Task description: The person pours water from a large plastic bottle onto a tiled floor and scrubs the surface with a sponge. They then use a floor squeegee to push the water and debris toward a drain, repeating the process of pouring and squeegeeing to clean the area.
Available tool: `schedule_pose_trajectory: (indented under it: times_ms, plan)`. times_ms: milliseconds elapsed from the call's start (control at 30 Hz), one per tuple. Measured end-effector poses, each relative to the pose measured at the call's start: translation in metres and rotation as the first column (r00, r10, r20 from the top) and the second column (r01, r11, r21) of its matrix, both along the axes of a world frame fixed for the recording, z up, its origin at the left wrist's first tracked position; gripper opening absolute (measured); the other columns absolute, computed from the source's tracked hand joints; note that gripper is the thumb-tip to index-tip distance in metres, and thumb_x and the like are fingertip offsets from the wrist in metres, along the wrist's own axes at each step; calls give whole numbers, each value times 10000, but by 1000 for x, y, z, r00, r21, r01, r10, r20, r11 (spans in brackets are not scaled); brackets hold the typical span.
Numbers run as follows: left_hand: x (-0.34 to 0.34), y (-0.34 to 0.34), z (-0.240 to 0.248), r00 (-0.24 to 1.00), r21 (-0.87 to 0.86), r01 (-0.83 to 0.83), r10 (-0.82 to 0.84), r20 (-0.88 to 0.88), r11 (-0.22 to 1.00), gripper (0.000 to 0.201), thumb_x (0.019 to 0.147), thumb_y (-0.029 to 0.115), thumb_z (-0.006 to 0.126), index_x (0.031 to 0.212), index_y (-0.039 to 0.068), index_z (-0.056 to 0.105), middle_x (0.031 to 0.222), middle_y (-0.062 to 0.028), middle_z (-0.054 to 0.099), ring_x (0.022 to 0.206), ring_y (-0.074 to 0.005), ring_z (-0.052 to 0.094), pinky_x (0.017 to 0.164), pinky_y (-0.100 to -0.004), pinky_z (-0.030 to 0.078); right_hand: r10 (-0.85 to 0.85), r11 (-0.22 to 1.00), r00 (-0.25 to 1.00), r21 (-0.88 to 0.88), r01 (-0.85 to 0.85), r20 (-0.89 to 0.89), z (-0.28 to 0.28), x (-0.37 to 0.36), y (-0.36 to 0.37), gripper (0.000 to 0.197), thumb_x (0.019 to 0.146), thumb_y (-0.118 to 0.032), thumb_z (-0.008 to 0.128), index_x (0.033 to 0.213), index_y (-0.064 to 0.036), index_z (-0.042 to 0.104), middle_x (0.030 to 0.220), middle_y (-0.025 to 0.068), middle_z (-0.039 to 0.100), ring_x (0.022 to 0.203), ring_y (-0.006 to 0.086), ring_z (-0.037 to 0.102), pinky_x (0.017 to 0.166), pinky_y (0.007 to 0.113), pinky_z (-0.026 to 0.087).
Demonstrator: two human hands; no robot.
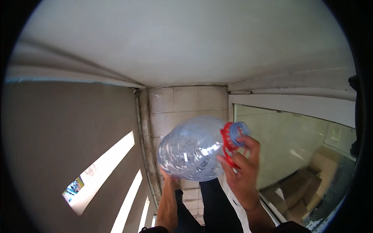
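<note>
A large, clear plastic water bottle [190,149] lies tilted on its side in front of me, its base to the left and its neck to the right. My left hand [170,179] holds it from beneath near the base; most of those fingers are hidden behind the bottle. Around the neck sits a red plastic carrying handle [227,140]. My right hand [244,173] is at the neck end, its fingers bent about the handle and the bluish bottle mouth [241,131]. Whether a cap covers the mouth is hard to make out.
A narrow tiled floor [186,99] runs between walls. On the left stands a grey wall [97,124] with slanted bright openings. To the right, a white-framed glass pane [279,143] has cardboard boxes [299,186] behind it. A pale wall [186,46] rises ahead.
</note>
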State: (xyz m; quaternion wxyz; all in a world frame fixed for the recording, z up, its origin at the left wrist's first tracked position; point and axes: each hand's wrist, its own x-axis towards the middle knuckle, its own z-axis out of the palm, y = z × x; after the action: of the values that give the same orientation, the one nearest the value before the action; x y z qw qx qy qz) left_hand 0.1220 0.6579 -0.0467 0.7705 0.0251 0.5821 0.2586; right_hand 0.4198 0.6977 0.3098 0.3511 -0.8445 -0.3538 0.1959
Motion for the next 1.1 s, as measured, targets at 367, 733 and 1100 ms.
schedule_pose_trajectory:
  times_ms: [367, 733, 1100]
  plan:
    - [-3, -59, -30, 974, -167, -222, 212, -77, 961, 643, 931, 586, 353, 1410, 166, 441, 1382, -56, 508, 1237, -296, 506, 1000, -500, 436, 180, 982, 976, -73, -172, 124, -284, 94, 58, 136, 747, -63, 743, 846, -15, 662, 1091, 131, 557, 1082, 351, 505, 929, 415, 436]
    - [25, -50, -73, 914, -70, -380, 362, -185, 922, 658, 963, 551, 348, 1392, 58, 425, 1386, -93, 506, 1266, -267, 488, 1074, -424, 363, 365, 925, 929, -92, -369, -59, -515, 124, 82, 183, 702, -92, 697, 884, -77, 710, 897, 117, 610, 872, 314, 569, 804, 403, 481]
    - [60, -27, -79, 793, -65, -511, 441, -420, 857, 597, 939, 579, 379, 1241, 86, 527, 1234, -48, 574, 1153, -223, 539, 1018, -373, 394, 459, 860, 858, -129, -495, -230, -598, 93, 152, 185, 707, -118, 698, 884, -65, 712, 905, 152, 627, 856, 342, 630, 779, 388, 530]
